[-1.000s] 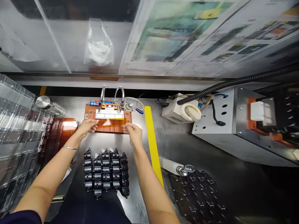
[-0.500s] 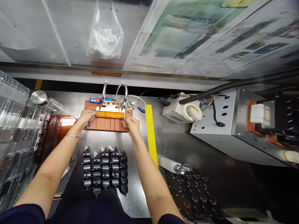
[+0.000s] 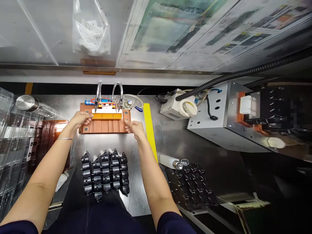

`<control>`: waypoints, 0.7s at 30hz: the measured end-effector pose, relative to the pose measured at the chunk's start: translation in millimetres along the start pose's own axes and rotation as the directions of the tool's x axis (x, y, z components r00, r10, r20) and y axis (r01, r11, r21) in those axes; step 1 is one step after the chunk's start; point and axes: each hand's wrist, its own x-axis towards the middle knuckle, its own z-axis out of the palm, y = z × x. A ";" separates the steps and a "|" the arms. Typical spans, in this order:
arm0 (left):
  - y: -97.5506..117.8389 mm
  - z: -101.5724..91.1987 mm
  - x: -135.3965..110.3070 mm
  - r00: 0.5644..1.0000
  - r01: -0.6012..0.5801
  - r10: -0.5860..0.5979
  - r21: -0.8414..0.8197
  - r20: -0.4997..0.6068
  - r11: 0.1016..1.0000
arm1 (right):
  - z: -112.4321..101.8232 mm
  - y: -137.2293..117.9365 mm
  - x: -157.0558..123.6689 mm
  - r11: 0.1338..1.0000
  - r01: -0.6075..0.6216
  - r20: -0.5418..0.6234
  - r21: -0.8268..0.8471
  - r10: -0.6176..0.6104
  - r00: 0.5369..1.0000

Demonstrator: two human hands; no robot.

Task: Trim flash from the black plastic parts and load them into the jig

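A brown fixture plate (image 3: 104, 126) lies on the steel bench, carrying a yellow strip (image 3: 106, 116) under two bent metal nozzles (image 3: 98, 94). My left hand (image 3: 80, 119) rests on the plate's left edge, fingers curled against it beside the yellow strip. My right hand (image 3: 135, 128) touches the plate's right lower corner, fingers bent together. Whether either hand pinches anything small I cannot make out. Rows of black plastic parts (image 3: 104, 171) lie just in front of my arms.
Clear plastic trays (image 3: 12, 143) stack at the left beside a steel bottle (image 3: 34, 105). A yellow tape line (image 3: 149, 126) runs down the bench. A grey metal box (image 3: 219, 120) with a black corrugated hose (image 3: 234, 76) sits right. More black parts (image 3: 192, 188) lie lower right.
The white piece on the fixture a second ago is gone; the yellow strip shows now. Both hands slid outward to the plate's edges. The view shifted slightly right.
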 end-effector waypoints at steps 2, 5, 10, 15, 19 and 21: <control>-1.6 -5.7 -2.8 0.999 -0.018 0.019 -0.002 0.049 1.000 | -17.9 20.1 -25.4 0.996 0.084 -0.025 -0.022 -0.085 0.996; -15.1 -12.7 -12.6 0.995 -0.099 0.100 -0.045 0.024 0.994 | -35.5 78.0 -82.7 0.953 0.255 0.058 -0.165 -0.249 0.967; -57.3 -10.9 -42.8 0.972 -0.224 0.217 -0.079 -0.089 0.971 | -47.1 173.1 -156.1 0.926 0.287 0.246 -0.247 -0.227 0.942; -83.6 8.7 -90.0 0.788 -0.539 0.587 0.256 -0.184 0.803 | -51.0 134.2 -147.0 0.740 0.450 0.091 -0.500 -0.472 0.877; -86.0 30.8 -114.0 0.359 -0.747 0.932 0.615 0.054 0.252 | -7.9 64.2 -112.0 0.222 0.710 0.342 -0.668 -0.756 0.558; -85.7 40.1 -111.2 0.297 -0.708 0.929 0.704 0.219 0.060 | 23.6 47.1 -92.7 0.037 0.755 0.477 -0.654 -0.754 0.451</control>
